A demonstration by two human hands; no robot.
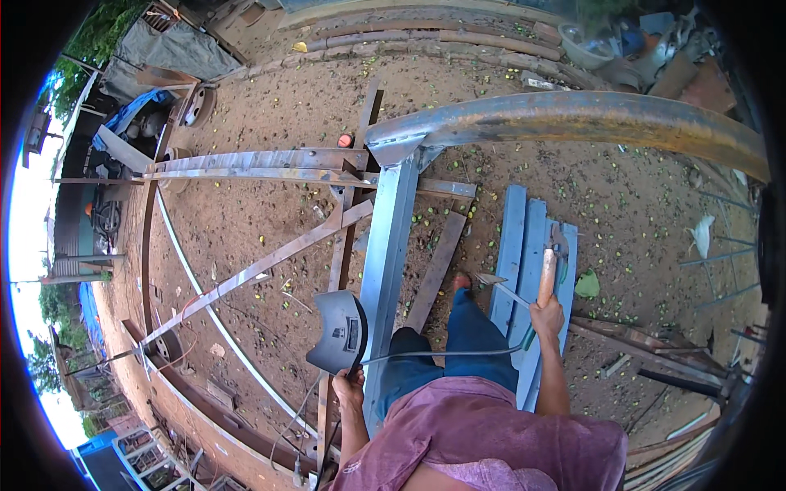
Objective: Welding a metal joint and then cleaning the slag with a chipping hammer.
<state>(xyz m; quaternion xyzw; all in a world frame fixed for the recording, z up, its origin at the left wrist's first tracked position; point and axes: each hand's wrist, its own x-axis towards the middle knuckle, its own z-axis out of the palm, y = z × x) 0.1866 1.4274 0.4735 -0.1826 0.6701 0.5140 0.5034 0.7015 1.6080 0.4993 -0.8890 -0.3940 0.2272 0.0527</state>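
Note:
My left hand is closed at the lower edge of a dark grey welding shield, holding it beside a long silver-grey steel beam. In my right hand is a hammer with a wooden handle, its head pointing away from me. The same hand seems to grip a welding electrode holder, of which a green part shows; a thin rod sticks out from the fist. From there a grey cable runs left across my thighs.
A rusty curved steel pipe meets the beam's far end. Steel frame bars and a diagonal bar spread to the left. Grey steel lengths lie on the ground at right. A rusty channel lies lower left. Rods stick in from the right.

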